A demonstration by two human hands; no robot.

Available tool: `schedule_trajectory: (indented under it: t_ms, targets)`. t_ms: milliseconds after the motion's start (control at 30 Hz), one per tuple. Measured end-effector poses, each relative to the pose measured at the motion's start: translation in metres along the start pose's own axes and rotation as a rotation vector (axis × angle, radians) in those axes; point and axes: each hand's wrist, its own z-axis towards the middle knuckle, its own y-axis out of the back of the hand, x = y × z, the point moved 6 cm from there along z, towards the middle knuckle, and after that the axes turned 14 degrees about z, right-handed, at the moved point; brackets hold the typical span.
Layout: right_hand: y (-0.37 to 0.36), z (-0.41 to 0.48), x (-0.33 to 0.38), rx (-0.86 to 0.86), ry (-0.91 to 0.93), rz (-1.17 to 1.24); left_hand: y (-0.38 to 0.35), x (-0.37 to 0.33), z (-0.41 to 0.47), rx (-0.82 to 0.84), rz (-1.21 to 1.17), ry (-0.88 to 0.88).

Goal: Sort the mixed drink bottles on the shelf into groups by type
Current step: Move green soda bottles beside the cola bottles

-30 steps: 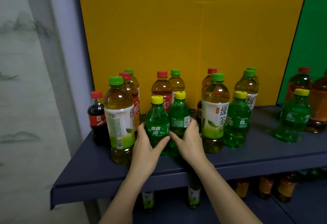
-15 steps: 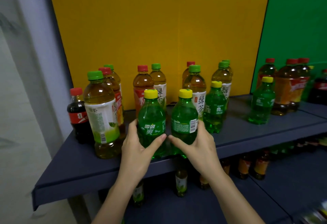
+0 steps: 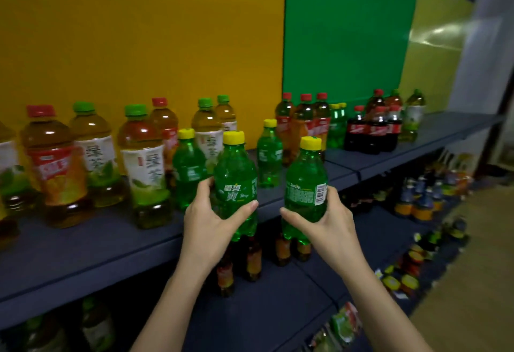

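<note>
The person's left hand (image 3: 214, 221) is wrapped around a small green plastic soda bottle with a yellow cap (image 3: 236, 182), and the right hand (image 3: 329, 222) grasps a second green yellow-capped bottle (image 3: 306, 182). Both are held upright and apart, in front of the edge of the dark blue shelf (image 3: 83, 246). Two more green soda bottles (image 3: 189, 168) stand on the shelf just behind. Tall tea bottles with green caps (image 3: 144, 162) and red caps (image 3: 52, 162) mix to the left. A cluster of dark cola bottles (image 3: 372, 129) stands farther right.
</note>
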Motion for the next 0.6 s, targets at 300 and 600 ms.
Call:
schedule_trajectory:
  t_ms: [300,600]
  targets:
    - [0.188,0.030,-0.056,-0.119,-0.058,-0.095,-0.183,-0.083,-0.008,0.139,-0.107,-0.040]
    - [0.322,0.080,-0.100,-0.280,-0.056,-0.138,-0.342,-0.153,0.017,0.268,-0.165,-0.104]
